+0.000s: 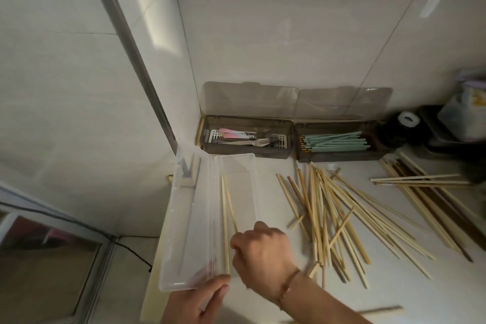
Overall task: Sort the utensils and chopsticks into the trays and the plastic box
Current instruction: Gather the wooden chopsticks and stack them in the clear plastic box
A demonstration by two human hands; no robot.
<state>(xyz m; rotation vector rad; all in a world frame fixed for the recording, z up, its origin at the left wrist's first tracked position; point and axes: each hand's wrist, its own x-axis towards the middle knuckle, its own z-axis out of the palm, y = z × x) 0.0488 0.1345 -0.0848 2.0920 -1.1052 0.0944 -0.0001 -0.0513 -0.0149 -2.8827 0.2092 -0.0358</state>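
A clear plastic box (242,166) lies open on the white counter, its lid (184,218) folded out to the left. One wooden chopstick (225,223) lies inside it. My right hand (263,252) hovers over the box's near end, fingers curled down, pinching the near end of a second chopstick (231,202) that slants into the box. My left hand (194,302) grips the box's near end, thumb along its edge. A loose pile of wooden chopsticks (336,213) lies right of the box. At the wall, one brown tray (288,139) holds forks and pastel-handled utensils, another (342,156) mint-green chopsticks.
More pale and dark chopsticks (426,192) lie at the far right. Beyond them sit a tape roll (409,119) and a plastic bag (468,113) on dark containers. The counter's left edge (155,271) drops off beside the lid, and a black cable (131,250) runs below.
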